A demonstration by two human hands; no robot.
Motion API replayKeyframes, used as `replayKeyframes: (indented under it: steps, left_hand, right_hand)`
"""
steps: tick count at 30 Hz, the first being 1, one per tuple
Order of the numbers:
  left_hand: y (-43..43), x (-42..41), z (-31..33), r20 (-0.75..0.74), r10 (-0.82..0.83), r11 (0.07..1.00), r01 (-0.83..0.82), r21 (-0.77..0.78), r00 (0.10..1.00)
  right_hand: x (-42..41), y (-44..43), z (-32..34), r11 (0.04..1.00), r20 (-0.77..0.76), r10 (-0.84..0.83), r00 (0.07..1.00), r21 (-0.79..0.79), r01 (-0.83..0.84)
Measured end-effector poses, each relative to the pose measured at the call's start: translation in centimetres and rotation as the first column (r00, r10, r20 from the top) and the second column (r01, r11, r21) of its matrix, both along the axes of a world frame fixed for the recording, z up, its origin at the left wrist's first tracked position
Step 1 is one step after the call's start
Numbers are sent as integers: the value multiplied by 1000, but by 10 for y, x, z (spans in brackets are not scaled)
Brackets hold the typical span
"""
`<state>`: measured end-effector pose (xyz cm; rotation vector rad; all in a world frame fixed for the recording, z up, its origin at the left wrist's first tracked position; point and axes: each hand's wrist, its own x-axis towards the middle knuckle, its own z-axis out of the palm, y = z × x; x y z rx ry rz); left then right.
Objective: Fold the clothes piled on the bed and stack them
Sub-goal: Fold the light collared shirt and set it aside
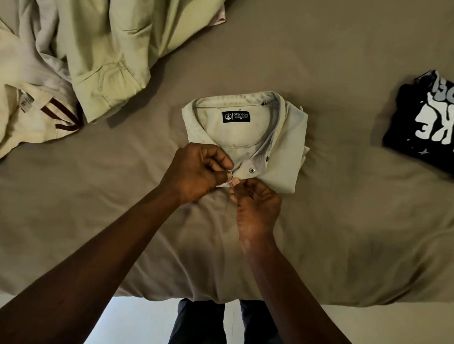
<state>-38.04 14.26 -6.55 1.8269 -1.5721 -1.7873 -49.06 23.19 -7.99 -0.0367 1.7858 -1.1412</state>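
Observation:
A pale beige button shirt [282,148] lies folded into a small rectangle in the middle of the bed, collar up, with a black neck label showing. My left hand [197,170] pinches the shirt's near edge at the placket, fingers curled. My right hand [255,205] meets it from below, its fingertips pinching the same edge just under a metal snap button. A folded black T-shirt [433,130] with white lettering lies apart at the right.
A heap of unfolded clothes fills the far left: a light green garment [114,47], a greyish one [37,51] and a cream one with dark stripes [21,113]. The taupe bed sheet [322,229] ends at the near edge, where my legs stand.

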Motion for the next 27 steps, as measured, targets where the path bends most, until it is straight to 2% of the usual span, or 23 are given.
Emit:
replayKeyframes:
  steps: [3,5,12,20,24,27]
  left_hand:
    - [2,0,-2,-25,145,986,-142,89,989]
    - [3,-2,-3,-15,173,981,-171,95,985]
    - [4,-2,1,-20,123,989,-121,89,992]
    - [18,-14,6,63,203,979,-203,-14,977]
    - [20,-15,6,55,211,977,-210,-26,976]
    - [16,-14,7,63,143,989,-141,-34,988]
  right_hand:
    - [-1,1,-1,1000,6,10,1000,-5,-10]
    - [0,1,-2,1000,2,10,1000,4,-10]
    - [3,0,-9,999,-65,-10,998,52,13]
    - [16,-5,-8,991,-176,-19,984,130,43]
    - [21,-8,-4,989,-184,-35,982,138,61]
    - [17,-9,-4,988,-161,11,987,154,14]
